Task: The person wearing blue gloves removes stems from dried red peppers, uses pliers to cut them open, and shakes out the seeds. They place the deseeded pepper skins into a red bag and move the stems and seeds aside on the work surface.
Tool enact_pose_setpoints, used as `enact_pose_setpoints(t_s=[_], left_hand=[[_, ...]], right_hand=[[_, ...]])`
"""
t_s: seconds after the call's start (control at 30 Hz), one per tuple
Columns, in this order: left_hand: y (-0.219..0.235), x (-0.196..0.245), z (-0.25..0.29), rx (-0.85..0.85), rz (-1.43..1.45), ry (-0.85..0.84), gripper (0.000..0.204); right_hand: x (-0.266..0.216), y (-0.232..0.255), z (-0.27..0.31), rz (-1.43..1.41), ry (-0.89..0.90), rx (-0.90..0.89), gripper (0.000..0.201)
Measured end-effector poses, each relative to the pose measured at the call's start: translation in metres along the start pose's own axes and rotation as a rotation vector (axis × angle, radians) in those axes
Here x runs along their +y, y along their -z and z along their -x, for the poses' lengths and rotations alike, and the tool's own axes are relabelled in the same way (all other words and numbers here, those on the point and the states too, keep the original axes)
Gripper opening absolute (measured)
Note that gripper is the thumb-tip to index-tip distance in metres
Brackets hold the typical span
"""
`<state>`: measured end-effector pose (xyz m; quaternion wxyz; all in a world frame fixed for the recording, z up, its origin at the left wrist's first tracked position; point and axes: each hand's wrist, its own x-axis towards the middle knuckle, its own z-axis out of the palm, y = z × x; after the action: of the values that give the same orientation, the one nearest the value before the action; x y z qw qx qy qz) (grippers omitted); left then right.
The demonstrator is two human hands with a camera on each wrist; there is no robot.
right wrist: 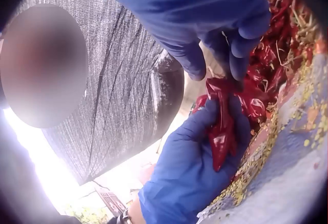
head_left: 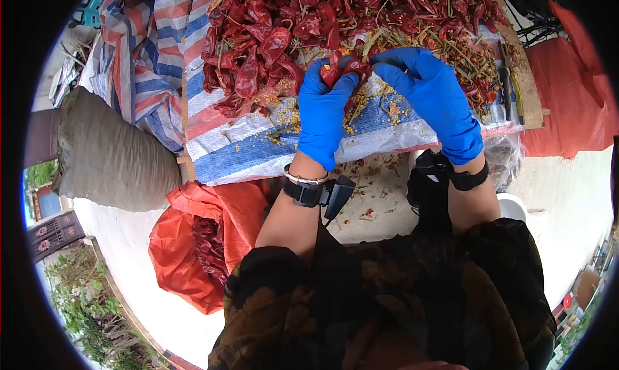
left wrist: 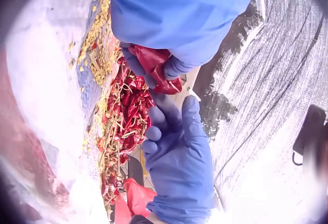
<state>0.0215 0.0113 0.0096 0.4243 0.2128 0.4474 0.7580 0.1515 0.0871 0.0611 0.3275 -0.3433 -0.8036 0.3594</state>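
Note:
Blue gloves cover both hands. My left hand (head_left: 324,115) grips a dried red chili pepper (right wrist: 220,131) between thumb and fingers, over the near edge of a pepper pile (head_left: 284,31). In the right wrist view the pepper's tapered end points down across the left palm. My right hand (head_left: 431,96) is just right of the pepper, its thumb and bent fingers apart and nothing clearly gripped between them. Its fingertips come close to the pepper's upper end. Yellow seeds (head_left: 264,138) lie scattered below the hands, and loose stems (head_left: 458,63) lie to the right.
A striped plastic sheet (head_left: 225,160) covers the work surface. A knife-like tool (head_left: 505,89) lies at its right edge. Below left sits an orange-red bag (head_left: 174,254) holding dried peppers, with a full grey sack (head_left: 116,150) above it. Red cloth (head_left: 567,99) hangs at the right.

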Motion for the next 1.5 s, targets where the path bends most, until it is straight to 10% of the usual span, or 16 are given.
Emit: enact_pose_setpoints(t_s=[0.7, 0.8, 0.9, 0.97, 1.07, 1.5], left_hand=[[0.003, -0.002, 0.011, -0.099, -0.349, -0.105, 0.03], [0.006, -0.006, 0.012, -0.077, -0.439, -0.207, 0.029], [0.007, -0.01, 0.014, -0.043, -0.495, -0.242, 0.029], [0.004, -0.005, 0.02, -0.053, -0.603, -0.35, 0.025], [-0.001, -0.006, 0.021, -0.087, -0.63, -0.521, 0.022], [-0.009, 0.005, 0.025, -0.012, -0.078, -0.223, 0.017]], right_hand=[[0.015, -0.005, -0.001, -0.743, -0.446, -0.196, 0.014], [0.02, -0.009, 0.006, -0.905, -0.414, -0.258, 0.011], [0.015, -0.02, 0.014, -0.594, -0.024, -0.175, 0.011], [0.007, -0.02, 0.014, -1.133, -0.643, -0.128, 0.019], [0.026, -0.028, 0.017, -1.831, -0.607, -0.33, 0.022], [0.019, -0.021, 0.001, -1.343, -0.559, 0.201, 0.021]])
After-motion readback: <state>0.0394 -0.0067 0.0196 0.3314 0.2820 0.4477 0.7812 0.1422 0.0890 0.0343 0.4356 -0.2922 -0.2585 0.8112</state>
